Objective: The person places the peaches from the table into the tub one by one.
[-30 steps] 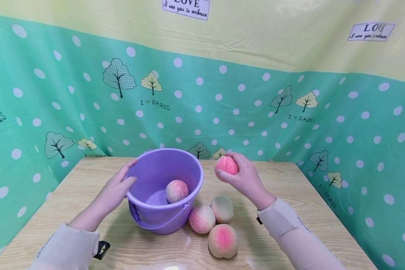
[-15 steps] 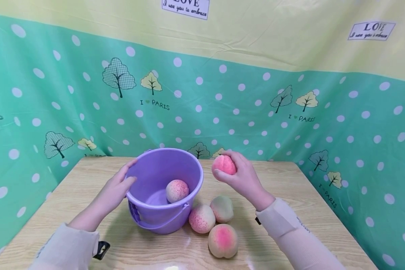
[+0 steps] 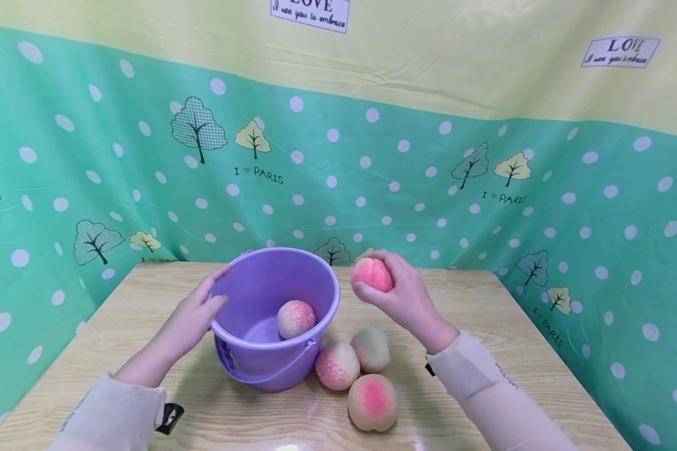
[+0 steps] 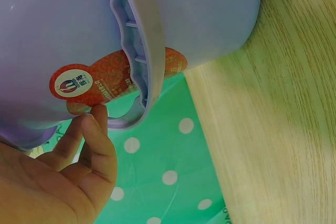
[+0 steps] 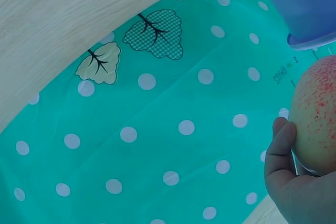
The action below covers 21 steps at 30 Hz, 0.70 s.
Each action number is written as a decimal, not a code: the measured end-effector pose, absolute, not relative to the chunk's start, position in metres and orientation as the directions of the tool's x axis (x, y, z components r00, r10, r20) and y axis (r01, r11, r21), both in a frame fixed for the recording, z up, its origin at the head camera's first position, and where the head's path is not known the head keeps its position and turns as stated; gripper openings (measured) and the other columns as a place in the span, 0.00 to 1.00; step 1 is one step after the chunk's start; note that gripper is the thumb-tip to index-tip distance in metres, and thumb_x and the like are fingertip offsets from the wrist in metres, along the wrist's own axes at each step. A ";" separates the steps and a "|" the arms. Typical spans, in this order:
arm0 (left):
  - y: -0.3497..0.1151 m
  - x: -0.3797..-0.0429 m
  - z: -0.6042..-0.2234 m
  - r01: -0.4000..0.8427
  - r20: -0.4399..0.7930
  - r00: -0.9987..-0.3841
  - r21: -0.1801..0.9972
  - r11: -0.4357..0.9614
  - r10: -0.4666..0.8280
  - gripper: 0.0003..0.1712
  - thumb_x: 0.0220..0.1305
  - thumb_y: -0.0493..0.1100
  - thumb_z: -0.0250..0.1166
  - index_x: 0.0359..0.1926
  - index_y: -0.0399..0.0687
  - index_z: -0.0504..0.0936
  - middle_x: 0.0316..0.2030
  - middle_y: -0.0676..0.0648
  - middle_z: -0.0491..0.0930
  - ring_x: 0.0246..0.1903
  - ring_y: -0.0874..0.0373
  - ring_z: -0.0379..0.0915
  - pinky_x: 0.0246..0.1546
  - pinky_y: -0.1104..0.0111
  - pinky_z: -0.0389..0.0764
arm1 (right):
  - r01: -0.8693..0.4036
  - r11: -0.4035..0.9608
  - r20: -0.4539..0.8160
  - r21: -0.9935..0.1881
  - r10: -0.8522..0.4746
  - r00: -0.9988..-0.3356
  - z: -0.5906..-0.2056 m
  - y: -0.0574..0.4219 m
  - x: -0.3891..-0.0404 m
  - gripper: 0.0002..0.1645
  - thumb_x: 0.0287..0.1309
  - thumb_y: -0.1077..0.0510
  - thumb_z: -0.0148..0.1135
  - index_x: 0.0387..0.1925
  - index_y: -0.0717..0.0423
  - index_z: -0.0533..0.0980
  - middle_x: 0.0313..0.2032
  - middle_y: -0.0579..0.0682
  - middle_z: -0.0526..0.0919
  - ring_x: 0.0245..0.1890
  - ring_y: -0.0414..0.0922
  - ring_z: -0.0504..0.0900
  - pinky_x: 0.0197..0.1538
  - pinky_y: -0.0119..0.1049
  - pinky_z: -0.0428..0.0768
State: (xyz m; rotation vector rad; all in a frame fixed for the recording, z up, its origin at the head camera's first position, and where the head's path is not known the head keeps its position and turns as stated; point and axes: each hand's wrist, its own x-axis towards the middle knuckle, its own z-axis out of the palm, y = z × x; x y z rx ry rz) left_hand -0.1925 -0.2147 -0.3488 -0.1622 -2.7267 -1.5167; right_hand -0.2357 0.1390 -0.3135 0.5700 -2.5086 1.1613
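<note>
My left hand (image 3: 190, 316) holds the left rim of a purple bucket (image 3: 271, 363), thumb over the edge; in the left wrist view its curled fingers (image 4: 97, 145) touch the outer wall beside a red label (image 4: 105, 80). The bucket tips slightly toward me, and one speckled peach (image 3: 296, 319) lies inside. Right of the bucket, above the table, my right hand (image 3: 409, 297) grips a pink peach (image 3: 372, 275). That peach (image 5: 320, 114) shows a pale, red-flecked side in the right wrist view.
Three more peaches stand close together at the bucket's right: a speckled one (image 3: 337, 366), a pale greenish one (image 3: 371, 349) and a tan one with a pink patch (image 3: 373, 403). The wooden table (image 3: 462, 388) ends at a green dotted curtain (image 3: 361, 163).
My right hand has moved slightly left, toward the bucket, with the pink peach in its grip. The left hand, the bucket and the other peaches have stayed in place.
</note>
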 end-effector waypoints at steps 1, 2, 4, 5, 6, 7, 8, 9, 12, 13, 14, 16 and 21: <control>-0.215 -0.192 -0.349 0.099 0.065 -0.994 0.847 0.523 0.083 0.36 0.76 0.46 0.44 0.79 0.49 0.44 0.74 0.28 0.51 0.65 0.28 0.63 0.55 0.44 0.79 | -0.479 0.590 0.442 -0.650 -0.220 -0.870 -0.313 0.139 -0.235 0.31 0.51 0.49 0.74 0.57 0.46 0.75 0.52 0.49 0.80 0.45 0.48 0.81 0.40 0.39 0.86; -0.215 -0.192 -0.349 0.098 0.064 -0.994 0.847 0.522 0.083 0.36 0.76 0.46 0.44 0.79 0.49 0.44 0.74 0.28 0.51 0.65 0.28 0.63 0.55 0.44 0.79 | -0.483 0.588 0.445 -0.649 -0.222 -0.868 -0.313 0.138 -0.235 0.32 0.51 0.49 0.74 0.58 0.47 0.75 0.53 0.49 0.80 0.46 0.48 0.81 0.41 0.39 0.86; -0.215 -0.192 -0.349 0.098 0.065 -0.994 0.848 0.521 0.083 0.36 0.76 0.46 0.44 0.79 0.49 0.44 0.74 0.28 0.51 0.65 0.28 0.63 0.55 0.44 0.79 | -0.487 0.586 0.450 -0.648 -0.222 -0.865 -0.312 0.138 -0.235 0.32 0.51 0.49 0.74 0.58 0.48 0.75 0.54 0.50 0.80 0.46 0.48 0.81 0.41 0.40 0.87; -0.215 -0.192 -0.349 0.099 0.065 -0.994 0.848 0.521 0.082 0.36 0.76 0.46 0.44 0.79 0.49 0.44 0.74 0.28 0.51 0.65 0.28 0.63 0.55 0.45 0.80 | -0.489 0.585 0.452 -0.647 -0.223 -0.864 -0.312 0.137 -0.234 0.33 0.51 0.49 0.74 0.58 0.48 0.75 0.54 0.50 0.80 0.46 0.49 0.81 0.41 0.40 0.87; -0.215 -0.192 -0.349 0.099 0.065 -0.994 0.848 0.520 0.082 0.36 0.76 0.46 0.44 0.79 0.49 0.44 0.74 0.28 0.51 0.65 0.28 0.64 0.55 0.45 0.80 | -0.492 0.583 0.454 -0.646 -0.224 -0.862 -0.312 0.137 -0.234 0.33 0.51 0.49 0.74 0.59 0.49 0.74 0.54 0.50 0.80 0.47 0.48 0.81 0.41 0.40 0.87; -0.215 -0.192 -0.349 0.099 0.066 -0.994 0.848 0.521 0.082 0.36 0.76 0.46 0.44 0.79 0.49 0.44 0.74 0.28 0.51 0.65 0.28 0.64 0.55 0.45 0.80 | -0.495 0.582 0.457 -0.645 -0.224 -0.861 -0.312 0.137 -0.234 0.33 0.51 0.49 0.74 0.59 0.49 0.74 0.54 0.50 0.80 0.47 0.48 0.81 0.41 0.40 0.87; -0.215 -0.192 -0.349 0.100 0.067 -0.994 0.848 0.521 0.082 0.36 0.76 0.46 0.44 0.79 0.49 0.44 0.74 0.28 0.51 0.65 0.28 0.64 0.55 0.45 0.80 | -0.498 0.580 0.460 -0.645 -0.225 -0.859 -0.311 0.136 -0.234 0.33 0.51 0.49 0.74 0.59 0.49 0.74 0.54 0.50 0.80 0.46 0.48 0.81 0.41 0.40 0.87; -0.215 -0.192 -0.348 0.101 0.069 -0.994 0.848 0.521 0.081 0.36 0.76 0.46 0.44 0.79 0.49 0.44 0.74 0.28 0.52 0.65 0.28 0.64 0.55 0.45 0.80 | -0.498 0.580 0.461 -0.644 -0.225 -0.858 -0.311 0.136 -0.233 0.33 0.51 0.49 0.74 0.58 0.49 0.75 0.53 0.50 0.80 0.46 0.48 0.81 0.41 0.40 0.87; -0.215 -0.192 -0.349 0.104 0.071 -0.994 0.848 0.519 0.083 0.36 0.76 0.46 0.44 0.79 0.49 0.44 0.74 0.28 0.51 0.65 0.28 0.63 0.55 0.44 0.79 | -0.507 0.578 0.470 -0.639 -0.228 -0.853 -0.310 0.135 -0.232 0.33 0.51 0.49 0.74 0.58 0.49 0.75 0.53 0.50 0.80 0.46 0.48 0.81 0.41 0.39 0.87; -0.215 -0.192 -0.349 0.104 0.071 -0.994 0.848 0.519 0.084 0.36 0.76 0.46 0.44 0.79 0.49 0.44 0.74 0.28 0.51 0.65 0.27 0.62 0.56 0.44 0.79 | -0.509 0.578 0.473 -0.637 -0.228 -0.851 -0.310 0.135 -0.232 0.32 0.51 0.49 0.74 0.58 0.48 0.75 0.53 0.50 0.80 0.46 0.48 0.81 0.41 0.39 0.87; -0.215 -0.192 -0.349 0.104 0.071 -0.994 0.849 0.519 0.084 0.36 0.76 0.46 0.44 0.79 0.49 0.44 0.74 0.28 0.51 0.66 0.27 0.62 0.56 0.44 0.79 | -0.512 0.577 0.476 -0.636 -0.229 -0.849 -0.310 0.135 -0.232 0.32 0.51 0.49 0.74 0.58 0.49 0.75 0.53 0.50 0.80 0.46 0.48 0.81 0.41 0.39 0.87; -0.215 -0.192 -0.349 0.104 0.070 -0.994 0.848 0.519 0.084 0.36 0.76 0.46 0.44 0.79 0.49 0.44 0.74 0.28 0.51 0.66 0.27 0.61 0.56 0.44 0.79 | -0.516 0.575 0.480 -0.635 -0.231 -0.847 -0.309 0.134 -0.231 0.33 0.51 0.49 0.74 0.58 0.50 0.75 0.53 0.50 0.80 0.46 0.48 0.81 0.41 0.39 0.87; -0.215 -0.192 -0.349 0.102 0.068 -0.994 0.847 0.522 0.084 0.36 0.77 0.46 0.44 0.79 0.49 0.44 0.74 0.29 0.51 0.66 0.27 0.61 0.56 0.44 0.79 | -0.521 0.573 0.486 -0.633 -0.230 -0.843 -0.307 0.132 -0.230 0.32 0.51 0.49 0.74 0.58 0.49 0.75 0.53 0.50 0.80 0.46 0.48 0.81 0.41 0.39 0.86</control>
